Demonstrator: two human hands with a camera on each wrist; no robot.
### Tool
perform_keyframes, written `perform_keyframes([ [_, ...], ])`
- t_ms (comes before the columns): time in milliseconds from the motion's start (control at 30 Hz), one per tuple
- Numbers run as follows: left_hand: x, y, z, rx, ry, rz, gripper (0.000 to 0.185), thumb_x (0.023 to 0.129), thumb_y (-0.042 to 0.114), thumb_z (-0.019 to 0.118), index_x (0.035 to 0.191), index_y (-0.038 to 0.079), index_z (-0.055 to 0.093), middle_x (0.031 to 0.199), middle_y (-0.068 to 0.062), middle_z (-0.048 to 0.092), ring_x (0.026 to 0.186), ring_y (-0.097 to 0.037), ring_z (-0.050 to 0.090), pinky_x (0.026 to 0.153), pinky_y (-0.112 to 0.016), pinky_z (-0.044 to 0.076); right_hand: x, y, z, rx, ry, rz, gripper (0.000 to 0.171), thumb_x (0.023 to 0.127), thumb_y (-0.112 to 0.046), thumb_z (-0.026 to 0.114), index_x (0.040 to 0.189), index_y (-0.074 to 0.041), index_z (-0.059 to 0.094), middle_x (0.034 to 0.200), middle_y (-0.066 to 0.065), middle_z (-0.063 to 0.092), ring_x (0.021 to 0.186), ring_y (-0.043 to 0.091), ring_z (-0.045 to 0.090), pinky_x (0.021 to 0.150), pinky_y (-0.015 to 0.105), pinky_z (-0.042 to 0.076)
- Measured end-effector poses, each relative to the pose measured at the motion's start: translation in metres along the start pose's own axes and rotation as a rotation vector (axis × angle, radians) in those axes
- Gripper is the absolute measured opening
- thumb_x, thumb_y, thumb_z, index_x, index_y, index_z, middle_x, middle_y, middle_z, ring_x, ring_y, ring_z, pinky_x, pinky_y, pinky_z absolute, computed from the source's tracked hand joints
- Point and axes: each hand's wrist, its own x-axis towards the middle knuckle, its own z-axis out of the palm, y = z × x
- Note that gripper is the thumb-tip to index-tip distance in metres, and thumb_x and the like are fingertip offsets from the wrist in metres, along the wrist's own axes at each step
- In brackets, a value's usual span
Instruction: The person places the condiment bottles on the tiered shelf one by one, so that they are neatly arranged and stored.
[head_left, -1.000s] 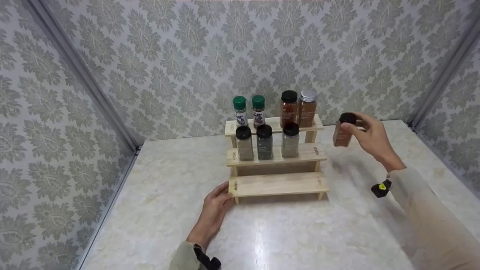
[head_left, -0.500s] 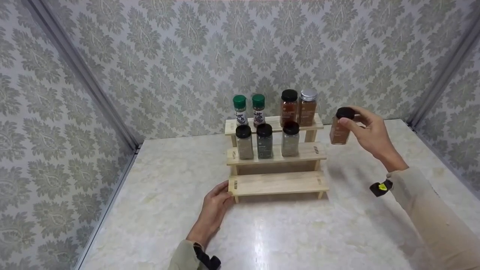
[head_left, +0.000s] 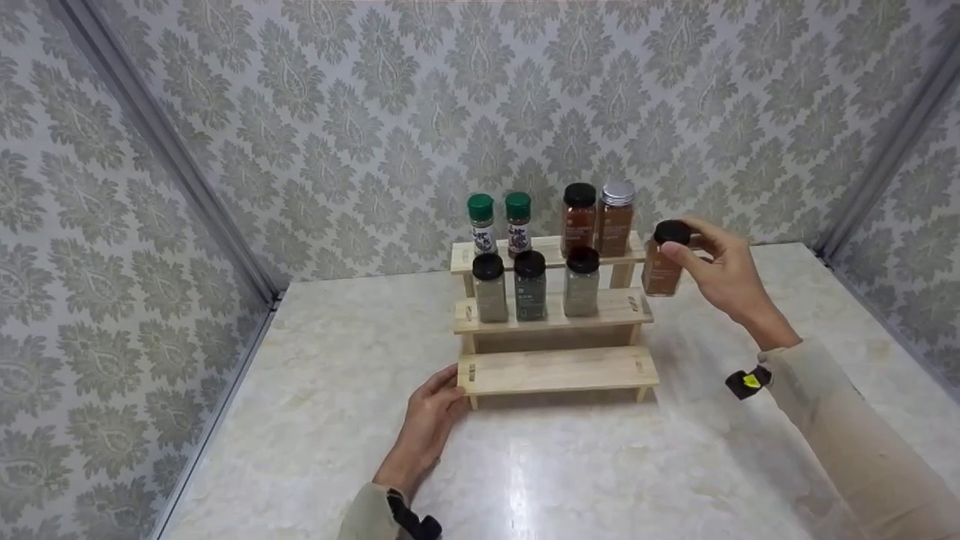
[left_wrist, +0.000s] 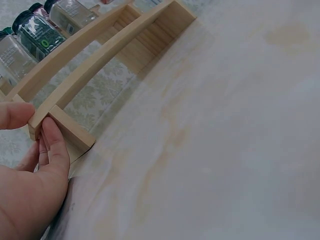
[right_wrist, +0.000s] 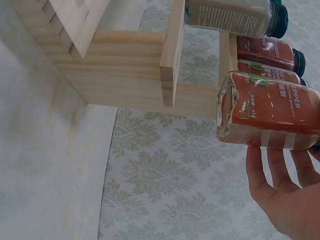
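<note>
Seven jars already sit on our rack [head_left: 555, 369]; our right hand [head_left: 724, 274] pinches the red-spice jar [head_left: 663, 259] unplaced beside it, left hand [head_left: 431, 420] fingers gripping the bottom step's corner.

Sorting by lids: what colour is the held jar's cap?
Black; the jar shows it best in the head view.

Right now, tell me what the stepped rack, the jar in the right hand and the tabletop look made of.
Stepped pale rack: unfinished-looking light wood, with visible grain. Red-brown spice jar with black cap: clear walls, glass or plastic, I cannot tell which; the cap looks plastic. Cream tabletop: glossy, marble-like veining, possibly laminate.
</note>
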Motion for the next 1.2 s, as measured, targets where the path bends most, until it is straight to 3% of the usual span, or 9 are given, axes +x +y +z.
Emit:
perform_keyframes([
  [367,-0.002,-0.003,-0.001,0.019,-0.001,-0.021,0.062,0.101,0.003,0.055,0.159,-0.008,0.037,0.165,-0.028,0.038,0.144,-0.029,0.051,0.118,-0.035,0.047,-0.003,0.003,0.014,-0.002,-0.032,0.023,0.046,0.105,-0.014,0.068,0.150,-0.003,0.060,0.121,-0.018,0.067,0.111,0.001,0.066,0.080,0.012,0.055],
  [1200,-0.002,-0.001,-0.002,0.025,-0.013,-0.007,0.063,0.101,0.004,0.053,0.160,-0.008,0.035,0.168,-0.028,0.034,0.148,-0.031,0.047,0.123,-0.040,0.041,-0.001,0.001,0.045,0.044,-0.074,0.050,0.043,0.103,-0.016,0.073,0.145,-0.009,0.067,0.123,0.001,0.070,0.111,0.008,0.068,0.085,0.015,0.059],
])
